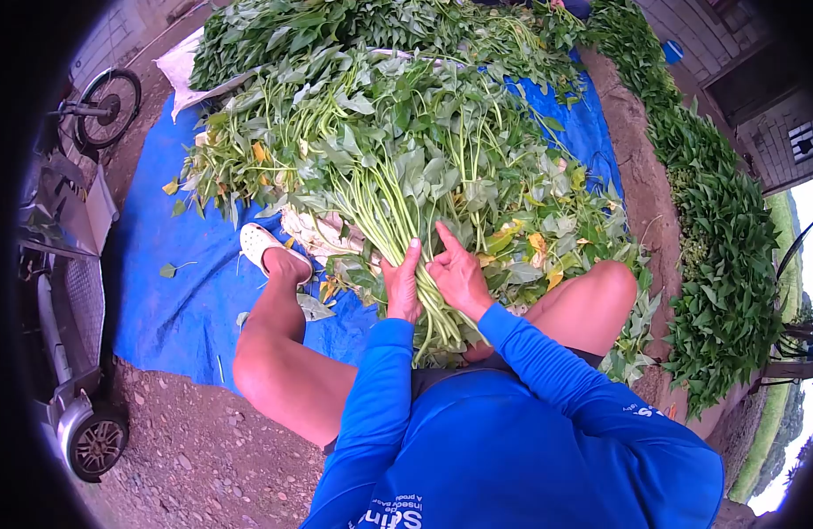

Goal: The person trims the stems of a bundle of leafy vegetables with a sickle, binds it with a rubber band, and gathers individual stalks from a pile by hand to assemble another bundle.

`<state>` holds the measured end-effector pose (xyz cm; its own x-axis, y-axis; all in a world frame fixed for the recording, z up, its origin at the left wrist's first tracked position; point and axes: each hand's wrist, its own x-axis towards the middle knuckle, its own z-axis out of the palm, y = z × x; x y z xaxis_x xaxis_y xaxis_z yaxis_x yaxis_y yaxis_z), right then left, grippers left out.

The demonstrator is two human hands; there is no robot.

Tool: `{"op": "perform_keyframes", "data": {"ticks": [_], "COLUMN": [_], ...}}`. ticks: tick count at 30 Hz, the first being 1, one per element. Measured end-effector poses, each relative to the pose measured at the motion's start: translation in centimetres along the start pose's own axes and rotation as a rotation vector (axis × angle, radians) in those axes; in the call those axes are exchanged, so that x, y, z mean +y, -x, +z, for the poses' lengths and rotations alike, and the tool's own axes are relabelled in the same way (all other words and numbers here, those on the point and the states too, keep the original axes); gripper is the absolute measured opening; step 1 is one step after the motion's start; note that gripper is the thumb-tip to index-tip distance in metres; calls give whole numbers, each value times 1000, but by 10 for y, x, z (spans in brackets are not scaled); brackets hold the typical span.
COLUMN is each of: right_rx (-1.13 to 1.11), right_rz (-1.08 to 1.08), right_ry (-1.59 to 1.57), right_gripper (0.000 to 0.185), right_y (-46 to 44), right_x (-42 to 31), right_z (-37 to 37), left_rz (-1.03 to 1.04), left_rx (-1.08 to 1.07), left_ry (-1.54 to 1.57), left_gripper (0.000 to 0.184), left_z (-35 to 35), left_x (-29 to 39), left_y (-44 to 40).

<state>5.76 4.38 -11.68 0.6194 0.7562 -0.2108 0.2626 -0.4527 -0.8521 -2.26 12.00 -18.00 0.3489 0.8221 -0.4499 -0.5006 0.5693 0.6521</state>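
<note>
A thick bunch of leafy green stems point(380, 208) stretches away from my lap, its leaves outward and its cut ends near my shorts. My left hand point(403, 289) is closed round the stems from the left, thumb pointing up along them. On the right side, my right hand point(462, 279) holds the same bunch with fingers curled in and the index finger stretched forward. Its fingertips against the stems are partly hidden. Beyond the hands, a large heap of loose leafy stems point(503, 132) with some yellowed leaves covers the ground sheet.
Beneath the heap is a blue tarp point(186, 291). Darker greens point(336, 31) are piled at the back, and a long row of greens point(715, 229) lines a ledge at right. A wheeled vehicle point(80, 353) stands at left. My clog point(263, 243) rests on the tarp.
</note>
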Motion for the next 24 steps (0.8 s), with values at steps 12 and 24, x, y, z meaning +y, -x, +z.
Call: {"op": "perform_keyframes", "data": {"ticks": [12, 24], "right_rx": [-93, -556], "right_rz": [-63, -80], "right_ry": [-280, 172], "right_gripper": [29, 26], "right_y": [-126, 4], "right_x": [-56, -95], "right_z": [-20, -125], "left_rz": [-221, -14], "left_rx": [-251, -134], "left_ry": [-317, -148], "left_gripper": [27, 26], "left_z": [-7, 10], "left_x": [37, 100], "left_y": [-6, -19]}}
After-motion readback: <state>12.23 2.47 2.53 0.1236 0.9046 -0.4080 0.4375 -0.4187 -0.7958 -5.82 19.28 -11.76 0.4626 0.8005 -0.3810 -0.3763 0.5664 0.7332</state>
